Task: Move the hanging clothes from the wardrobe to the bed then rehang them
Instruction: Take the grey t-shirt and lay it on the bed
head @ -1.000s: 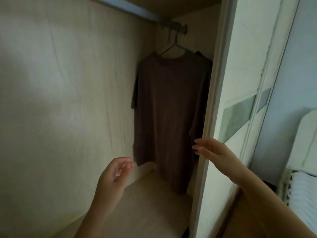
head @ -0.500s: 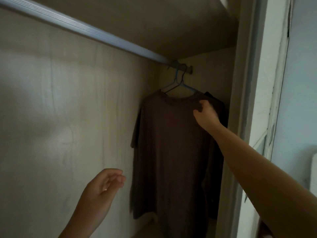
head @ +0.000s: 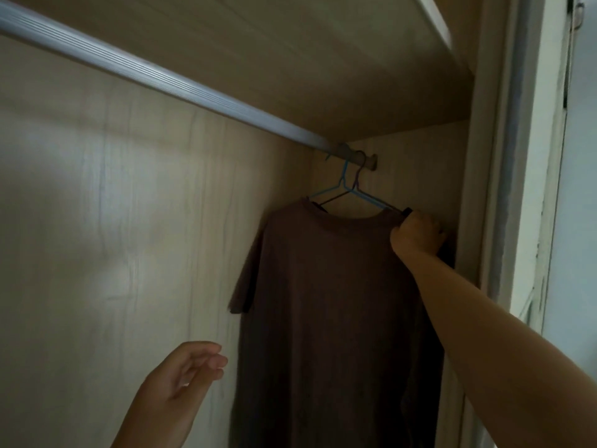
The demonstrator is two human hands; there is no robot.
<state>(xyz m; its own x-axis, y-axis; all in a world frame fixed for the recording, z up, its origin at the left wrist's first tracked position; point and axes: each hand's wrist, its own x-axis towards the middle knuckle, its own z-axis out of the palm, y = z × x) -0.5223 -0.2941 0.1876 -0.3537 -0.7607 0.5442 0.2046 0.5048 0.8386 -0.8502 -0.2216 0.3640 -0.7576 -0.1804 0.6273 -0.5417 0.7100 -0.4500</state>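
Observation:
A brown T-shirt (head: 326, 286) hangs on a blue hanger (head: 342, 185) from the silver wardrobe rail (head: 155, 76), at the rail's far right end. A second, darker hanger (head: 357, 176) hooks the rail just behind it, and a dark garment (head: 447, 250) shows behind the shirt's right edge. My right hand (head: 416, 232) reaches up and grips the shirt's right shoulder together with the hanger arm. Lower left, my left hand (head: 181, 383) hovers with relaxed fingers, holding nothing, apart from the shirt.
The wardrobe's pale wood back panel (head: 113, 237) fills the left. A shelf underside (head: 290, 59) sits above the rail. The white sliding door frame (head: 523, 156) stands close on the right.
My right hand has risen from the door edge to the shirt's shoulder and closed on it. The view has tilted up toward the rail. My left hand stays low.

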